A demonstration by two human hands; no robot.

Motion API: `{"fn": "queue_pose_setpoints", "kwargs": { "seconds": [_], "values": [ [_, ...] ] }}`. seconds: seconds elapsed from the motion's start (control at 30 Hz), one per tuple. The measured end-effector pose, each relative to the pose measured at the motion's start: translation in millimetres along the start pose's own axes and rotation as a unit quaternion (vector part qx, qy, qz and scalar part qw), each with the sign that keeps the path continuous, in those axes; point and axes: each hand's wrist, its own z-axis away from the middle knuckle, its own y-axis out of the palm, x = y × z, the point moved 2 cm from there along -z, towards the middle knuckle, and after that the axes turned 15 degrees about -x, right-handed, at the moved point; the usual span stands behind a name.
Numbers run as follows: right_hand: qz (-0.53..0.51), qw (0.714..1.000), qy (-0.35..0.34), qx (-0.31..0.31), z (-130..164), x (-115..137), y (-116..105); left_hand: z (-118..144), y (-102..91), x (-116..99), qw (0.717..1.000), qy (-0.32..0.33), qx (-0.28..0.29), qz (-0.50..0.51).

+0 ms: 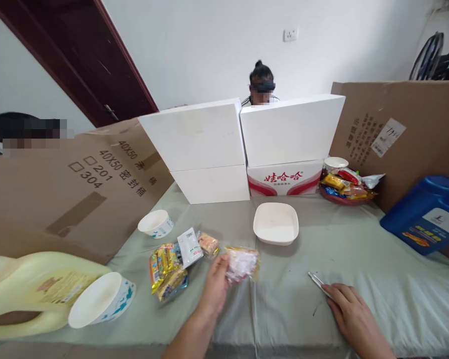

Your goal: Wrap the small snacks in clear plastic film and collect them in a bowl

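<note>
My left hand (217, 279) pinches a small clear snack packet (242, 263) with whitish contents, held above the cloth. Over to the right, my right hand (346, 306) rests low with its fingers on silver tweezers (317, 280), whose tips point away to the left. Left of the packet lie a wrapped pinkish snack (208, 243), a white packet (190, 248) and several yellow-wrapped snacks (166, 264). Beyond my hands stands a square white bowl (276, 223).
White boxes (209, 134) and cardboard panels (112, 184) wall the table. Paper bowls (156, 223) and a pale yellow jug (48, 284) are left. A snack-filled basket (347, 199) and blue bottle (428, 214) stand right. One person (261, 82) sits behind the boxes, another (22, 127) at far left.
</note>
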Motion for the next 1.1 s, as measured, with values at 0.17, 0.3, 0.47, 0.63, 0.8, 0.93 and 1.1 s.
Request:
{"fn": "queue_pose_setpoints", "kwargs": {
  "seconds": [0.17, 0.3, 0.47, 0.63, 0.8, 0.93, 1.1],
  "values": [
    [-0.025, 1.0, 0.01, -0.002, -9.4, 19.4, -2.4, 24.7, 34.3, 52.8, 0.983, -0.098, 0.12, -0.097],
    [-0.086, 0.995, -0.015, 0.038, -25.7, 50.5, -0.7, 23.3, 8.9, 30.8, 0.958, 0.128, 0.044, -0.254],
    [-0.131, 0.98, -0.114, 0.096, -49.1, 94.5, 19.8, 5.9, -18.5, -32.4, 0.867, 0.312, -0.009, -0.388],
    [-0.127, 0.974, -0.151, 0.109, -45.7, 94.4, 50.0, -63.6, -62.4, -121.6, 0.741, 0.336, -0.195, -0.547],
    [-0.153, 0.973, -0.157, 0.068, -29.4, 82.6, 61.2, -122.4, -110.9, -176.2, 0.725, 0.262, -0.266, -0.579],
    [-0.164, 0.975, -0.141, 0.057, -25.1, 91.9, 54.1, -133.5, -99.1, -188.9, 0.736, 0.283, -0.249, -0.563],
    [-0.182, 0.975, -0.126, 0.035, -32.1, 104.7, 45.7, -97.2, -5.1, -175.0, 0.752, 0.428, -0.139, -0.482]
  ]
}}
